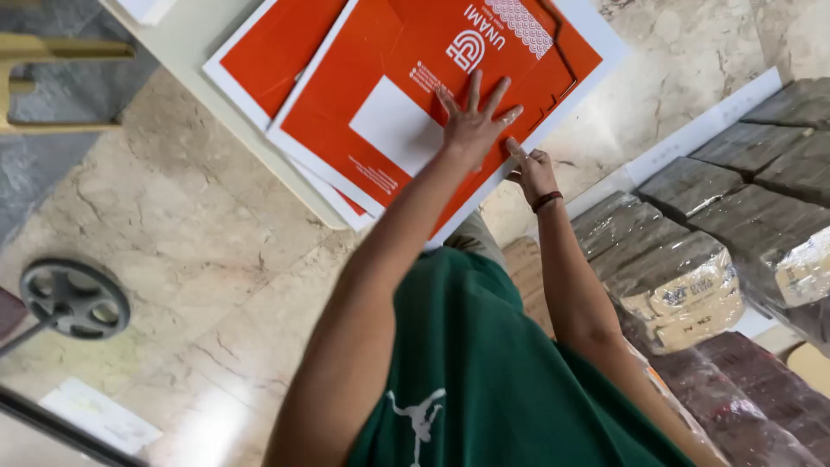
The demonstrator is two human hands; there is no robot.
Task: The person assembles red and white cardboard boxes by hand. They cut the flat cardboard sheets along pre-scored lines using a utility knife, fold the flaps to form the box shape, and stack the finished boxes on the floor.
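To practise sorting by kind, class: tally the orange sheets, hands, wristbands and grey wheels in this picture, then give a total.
Orange sheets: 2
Hands: 2 (left hand, right hand)
Wristband: 1
Grey wheel: 1
Total: 6

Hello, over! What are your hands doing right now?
Left hand flat, fingers spread, on top orange-and-white cardboard sheet. Right hand gripping that sheet's edge. Second orange sheet underneath. Nothing blocking.
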